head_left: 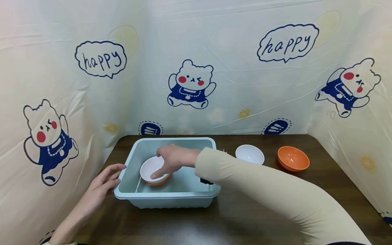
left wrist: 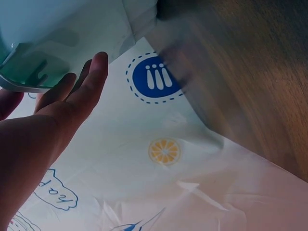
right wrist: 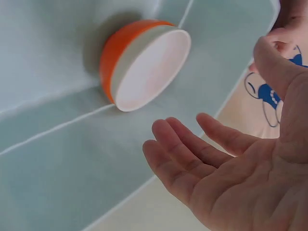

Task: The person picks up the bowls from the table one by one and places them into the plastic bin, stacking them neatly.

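the storage tub (head_left: pixel 171 195) looks like smooth plastic with a satin finish; the nested white bowl (right wrist: pixel 154 70) and nested orange bowl (right wrist: pixel 111 57) look smooth and plastic too. the tabletop (head_left: pixel 245 211) shows glossy wood grain, the backdrop sheet (head_left: pixel 232 92) creases softly, and the sleeve (head_left: pixel 260 183) is ribbed cloth.

The pale blue-green basin (head_left: pixel 171 203), rectangular with rounded corners, stands upright and open-topped. In the basin's left half sits an orange bowl (head_left: pixel 157 183), upright; a plain white bowl (head_left: pixel 149 166) nests inside it, mouth up, its rim standing above the orange one.
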A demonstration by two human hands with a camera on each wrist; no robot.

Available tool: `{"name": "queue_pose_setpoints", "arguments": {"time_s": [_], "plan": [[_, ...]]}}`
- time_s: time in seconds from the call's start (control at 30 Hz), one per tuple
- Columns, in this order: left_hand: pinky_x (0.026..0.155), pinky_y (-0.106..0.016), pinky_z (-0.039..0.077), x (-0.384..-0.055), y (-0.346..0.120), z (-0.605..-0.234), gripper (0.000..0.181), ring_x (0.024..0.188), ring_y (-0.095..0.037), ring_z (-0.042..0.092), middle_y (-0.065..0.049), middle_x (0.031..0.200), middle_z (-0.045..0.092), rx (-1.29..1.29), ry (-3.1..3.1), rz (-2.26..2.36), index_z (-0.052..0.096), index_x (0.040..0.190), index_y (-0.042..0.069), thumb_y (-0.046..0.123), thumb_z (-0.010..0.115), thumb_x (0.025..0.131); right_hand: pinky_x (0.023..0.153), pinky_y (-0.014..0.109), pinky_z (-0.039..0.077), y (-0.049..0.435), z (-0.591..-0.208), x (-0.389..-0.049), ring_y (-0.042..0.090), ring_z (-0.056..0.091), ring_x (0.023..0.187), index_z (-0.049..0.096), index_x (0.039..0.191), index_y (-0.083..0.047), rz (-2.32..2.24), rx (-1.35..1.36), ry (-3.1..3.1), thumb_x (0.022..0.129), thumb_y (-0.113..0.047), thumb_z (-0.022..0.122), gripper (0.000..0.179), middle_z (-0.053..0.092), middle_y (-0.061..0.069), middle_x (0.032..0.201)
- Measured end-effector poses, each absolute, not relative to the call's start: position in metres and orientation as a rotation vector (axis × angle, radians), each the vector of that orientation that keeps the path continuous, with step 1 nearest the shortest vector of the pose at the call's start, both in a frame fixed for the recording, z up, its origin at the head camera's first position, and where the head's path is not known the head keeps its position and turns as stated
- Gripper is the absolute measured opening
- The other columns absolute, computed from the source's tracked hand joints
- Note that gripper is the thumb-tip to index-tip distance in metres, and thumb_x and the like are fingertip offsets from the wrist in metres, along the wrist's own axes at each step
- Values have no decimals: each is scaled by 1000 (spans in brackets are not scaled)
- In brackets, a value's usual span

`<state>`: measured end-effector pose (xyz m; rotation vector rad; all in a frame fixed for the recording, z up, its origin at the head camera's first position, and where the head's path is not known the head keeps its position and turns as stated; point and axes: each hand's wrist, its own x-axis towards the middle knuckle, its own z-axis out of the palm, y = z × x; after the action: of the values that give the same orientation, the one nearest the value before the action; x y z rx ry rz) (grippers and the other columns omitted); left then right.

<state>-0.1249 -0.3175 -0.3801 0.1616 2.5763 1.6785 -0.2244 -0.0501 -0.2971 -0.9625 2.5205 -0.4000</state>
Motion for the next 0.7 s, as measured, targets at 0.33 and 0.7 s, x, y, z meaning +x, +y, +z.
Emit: {"name": "queue_pose_setpoints", "arguments": {"time_s": [0.33,0.7], "plan": [[87,-23,53,-127,-316,-377,40,145,-52,36,-34,164,29,155,2572,1646,36,152,0,10,37,113,94,29,52,-29,-286,-217,17,58,112,64,139,-9,-347,-985,2569,95,-39,80,56,64,5,137],[88,-22,52,-126,-318,-380,39,118,16,49,-35,158,39,202,2598,1667,39,150,-1,13,38,114,93,33,51,-4,-275,-209,19,59,113,70,131,-8,-448,-1015,2558,91,-30,85,47,68,6,125]]}}
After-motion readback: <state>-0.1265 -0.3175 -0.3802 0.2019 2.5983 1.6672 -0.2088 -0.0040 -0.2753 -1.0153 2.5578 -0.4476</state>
